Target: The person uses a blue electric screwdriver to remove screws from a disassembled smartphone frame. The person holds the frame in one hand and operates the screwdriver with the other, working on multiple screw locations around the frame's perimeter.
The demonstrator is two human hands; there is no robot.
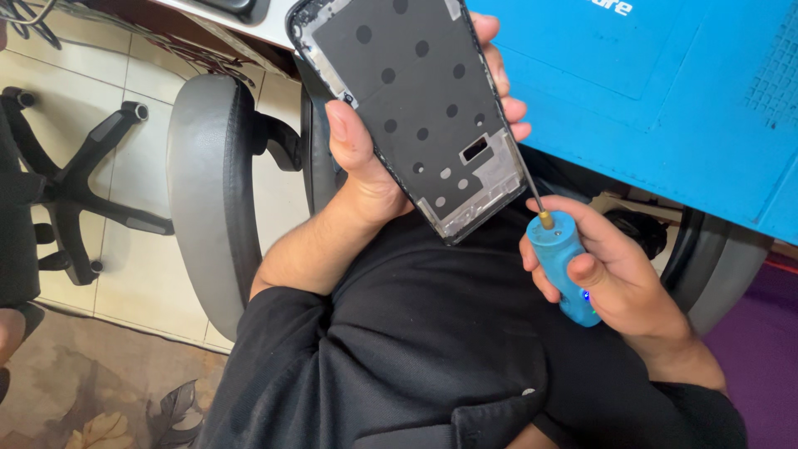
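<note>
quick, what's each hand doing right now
Left hand: closed around the opened phone frame, holding it up.
Right hand: closed on the blue screwdriver, its tip at the frame's lower edge.

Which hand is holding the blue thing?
The right hand holds the blue electric screwdriver, its thin bit pointing up at the phone frame. The left hand grips that dark frame instead.
</note>
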